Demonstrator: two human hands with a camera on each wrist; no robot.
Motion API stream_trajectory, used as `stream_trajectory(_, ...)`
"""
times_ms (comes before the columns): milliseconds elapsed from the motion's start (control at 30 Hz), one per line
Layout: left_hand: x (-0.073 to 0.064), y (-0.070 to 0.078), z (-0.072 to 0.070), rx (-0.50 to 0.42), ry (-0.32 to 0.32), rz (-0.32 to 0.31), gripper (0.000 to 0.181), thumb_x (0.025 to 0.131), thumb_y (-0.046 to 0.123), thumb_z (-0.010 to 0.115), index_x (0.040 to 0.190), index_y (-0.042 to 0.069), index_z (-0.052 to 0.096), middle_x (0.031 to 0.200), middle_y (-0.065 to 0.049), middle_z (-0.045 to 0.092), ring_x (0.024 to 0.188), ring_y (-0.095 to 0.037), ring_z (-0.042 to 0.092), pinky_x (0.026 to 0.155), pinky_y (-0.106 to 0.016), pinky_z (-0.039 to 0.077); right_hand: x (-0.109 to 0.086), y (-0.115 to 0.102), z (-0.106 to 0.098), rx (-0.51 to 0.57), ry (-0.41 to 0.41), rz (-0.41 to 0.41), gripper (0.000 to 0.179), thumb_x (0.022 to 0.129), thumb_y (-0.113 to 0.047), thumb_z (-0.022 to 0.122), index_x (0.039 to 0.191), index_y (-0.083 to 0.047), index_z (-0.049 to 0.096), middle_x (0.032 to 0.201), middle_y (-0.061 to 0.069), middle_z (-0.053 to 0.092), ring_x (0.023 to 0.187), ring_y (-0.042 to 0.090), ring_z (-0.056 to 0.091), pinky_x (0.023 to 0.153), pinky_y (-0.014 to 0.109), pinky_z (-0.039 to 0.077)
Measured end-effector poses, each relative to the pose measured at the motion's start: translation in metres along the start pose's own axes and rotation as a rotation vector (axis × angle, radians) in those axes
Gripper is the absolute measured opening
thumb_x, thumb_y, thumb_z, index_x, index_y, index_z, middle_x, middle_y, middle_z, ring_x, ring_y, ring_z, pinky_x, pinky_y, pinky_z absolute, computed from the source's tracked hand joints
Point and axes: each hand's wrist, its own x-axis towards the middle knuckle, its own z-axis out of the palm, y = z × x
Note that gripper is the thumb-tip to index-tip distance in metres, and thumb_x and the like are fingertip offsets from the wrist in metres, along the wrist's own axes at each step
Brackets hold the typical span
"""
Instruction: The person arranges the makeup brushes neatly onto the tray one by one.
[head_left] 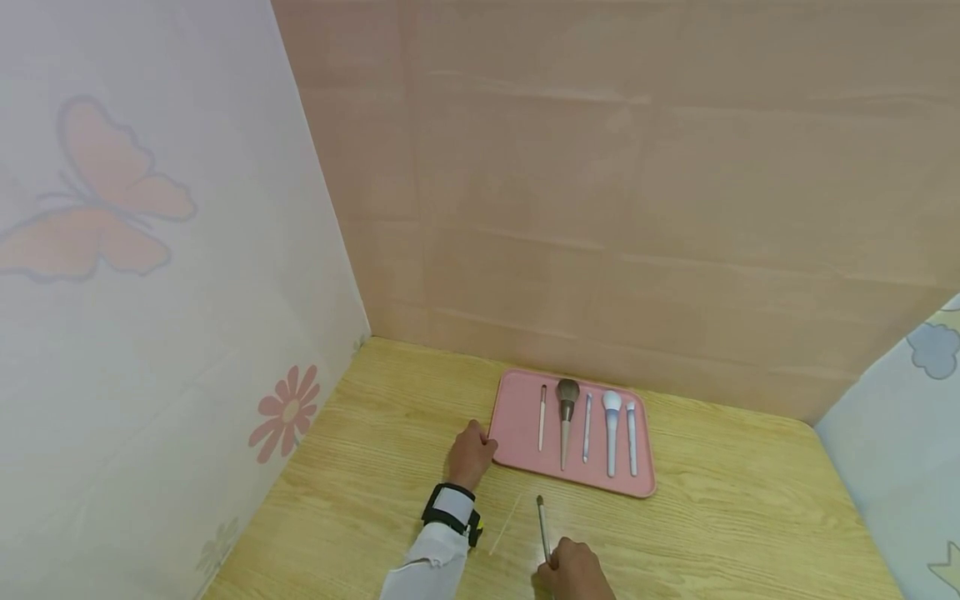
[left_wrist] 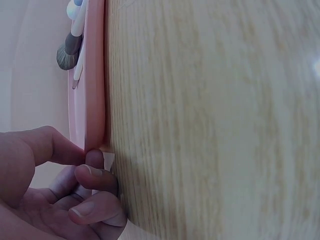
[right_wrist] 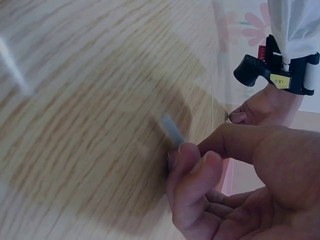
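Note:
My left hand (head_left: pixel 470 456) pinches the near left corner of a pink tray (head_left: pixel 516 417), thumb on top and fingers curled under the rim in the left wrist view. My right hand (head_left: pixel 576 572), close to the front of the table, grips a slim makeup brush (head_left: pixel 543 527) by its handle. The brush's small dark head points toward the tray; in the right wrist view only the pale handle end (right_wrist: pixel 172 129) sticks out past the fingertips. On the tray several makeup brushes lie side by side, among them a large dark fluffy brush (head_left: pixel 566 423) and a white-headed brush (head_left: pixel 612 433).
The tray rests on a wood-grain table (head_left: pixel 720 483), close to the beige back wall (head_left: pixel 600 208). A white wall with butterfly and flower prints (head_left: pixel 187 333) borders the left side, and another printed wall (head_left: pixel 892 475) the right.

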Motion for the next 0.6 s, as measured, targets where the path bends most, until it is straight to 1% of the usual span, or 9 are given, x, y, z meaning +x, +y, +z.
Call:
stream_trajectory(133, -0.0001, 0.0014, -0.0002, -0.002, -0.004, -0.008, 0.020, 0.085, 0.009, 0.067, 0.078, 0.007, 0.049, 0.064, -0.002, 0.045, 0.057, -0.017, 0.041, 0.051, -0.030, 0.028, 0.0001, 0.0016, -0.0006, 0.001, 0.004, 0.004, 0.021, 0.080, -0.011, 0.070, 0.060, -0.005, 0.068, 0.061, 0.001, 0.064, 0.055, 0.012, 0.048, 0.052, 0.028, 0.042)
stream_trajectory(367, 0.0012, 0.0007, 0.0005, -0.004, -0.006, -0.012, 0.020, 0.085, 0.010, 0.067, 0.078, 0.007, 0.048, 0.064, -0.002, 0.045, 0.057, -0.016, 0.041, 0.051, -0.029, 0.028, 0.0000, 0.0034, -0.0021, -0.007, 0.030, -0.025, 0.018, 0.080, -0.012, 0.069, 0.063, -0.006, 0.067, 0.065, 0.002, 0.066, 0.059, 0.013, 0.054, 0.054, 0.031, 0.046)
stream_trajectory(500, 0.0010, 0.0001, 0.0007, -0.002, -0.008, -0.014, 0.020, 0.085, 0.011, 0.067, 0.079, 0.008, 0.048, 0.064, -0.002, 0.045, 0.057, -0.016, 0.041, 0.051, -0.030, 0.029, 0.0007, 0.0020, -0.0035, -0.016, 0.049, -0.026, 0.018, 0.079, -0.013, 0.068, 0.063, -0.006, 0.067, 0.064, 0.001, 0.063, 0.058, 0.013, 0.052, 0.053, 0.029, 0.044)
stream_trajectory(600, 0.0007, -0.0002, 0.0006, 0.001, -0.010, -0.014, 0.020, 0.085, 0.011, 0.067, 0.079, 0.008, 0.048, 0.064, -0.002, 0.045, 0.057, -0.017, 0.042, 0.052, -0.030, 0.029, 0.0023, -0.0004, -0.0050, -0.021, 0.053, -0.014, 0.017, 0.081, -0.012, 0.068, 0.066, -0.003, 0.068, 0.064, 0.001, 0.062, 0.057, 0.013, 0.050, 0.052, 0.027, 0.043)
